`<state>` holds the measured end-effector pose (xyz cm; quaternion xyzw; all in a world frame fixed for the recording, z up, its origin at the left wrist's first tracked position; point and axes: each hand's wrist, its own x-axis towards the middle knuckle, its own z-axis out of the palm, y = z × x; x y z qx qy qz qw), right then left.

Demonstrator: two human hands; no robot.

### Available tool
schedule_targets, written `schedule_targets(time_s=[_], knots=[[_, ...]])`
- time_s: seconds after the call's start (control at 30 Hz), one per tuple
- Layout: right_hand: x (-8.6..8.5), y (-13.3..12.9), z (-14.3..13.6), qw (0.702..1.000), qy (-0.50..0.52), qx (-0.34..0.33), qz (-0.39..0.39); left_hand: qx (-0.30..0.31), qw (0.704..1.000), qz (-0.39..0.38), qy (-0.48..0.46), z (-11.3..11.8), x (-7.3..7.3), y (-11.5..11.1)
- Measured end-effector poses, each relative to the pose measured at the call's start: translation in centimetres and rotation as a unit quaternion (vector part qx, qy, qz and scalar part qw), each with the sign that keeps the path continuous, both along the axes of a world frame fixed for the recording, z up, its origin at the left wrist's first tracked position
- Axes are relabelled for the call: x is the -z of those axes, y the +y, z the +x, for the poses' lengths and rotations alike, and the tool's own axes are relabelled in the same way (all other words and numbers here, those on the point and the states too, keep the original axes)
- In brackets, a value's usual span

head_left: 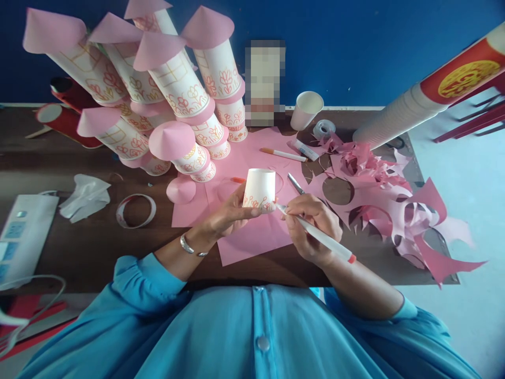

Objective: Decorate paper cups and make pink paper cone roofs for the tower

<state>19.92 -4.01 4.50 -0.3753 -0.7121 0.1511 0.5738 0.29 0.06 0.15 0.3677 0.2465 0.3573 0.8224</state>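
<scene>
My left hand [233, 211] is closed around the lower part of a white paper cup [260, 185], which carries red flower drawings along its lower band. In my right hand [313, 226] is a white marker [325, 239] with a red end, gripped like a pen. Its tip is close to the right side of the cup's drawn band; whether it touches I cannot tell. Pink paper sheets [240, 247] lie beneath both hands. Beside my right hand rests a pair of scissors [295, 183], partly hidden. An orange-red marker tip [238, 180] shows behind the cup.
Cup towers with pink cone roofs [173, 84] stand at the back left. Pink paper scraps [410, 221] cover the right side. Further back are an orange-capped marker [282, 154], a tape roll [324, 128], a single cup [306, 110] and a long cup stack [398, 118]. A power strip [27, 231] lies left.
</scene>
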Motion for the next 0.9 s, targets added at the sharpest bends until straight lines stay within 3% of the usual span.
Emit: schedule_targets(time_s=[0.3, 0.53, 0.9], knots=[[0.59, 0.15, -0.17, 1.0, -0.003, -0.003, -0.017, -0.013, 0.999, -0.015, -0.046, 0.43, 0.0, 0.05], [0.66, 0.02, -0.18, 1.0, -0.014, -0.012, -0.001, 0.0, 1.0, -0.003, 0.011, 0.09, -0.45, -0.08], [0.24, 0.14, 0.11, 0.997, -0.074, -0.008, 0.013, 0.009, 1.0, 0.01, 0.005, 0.13, -0.73, -0.13]])
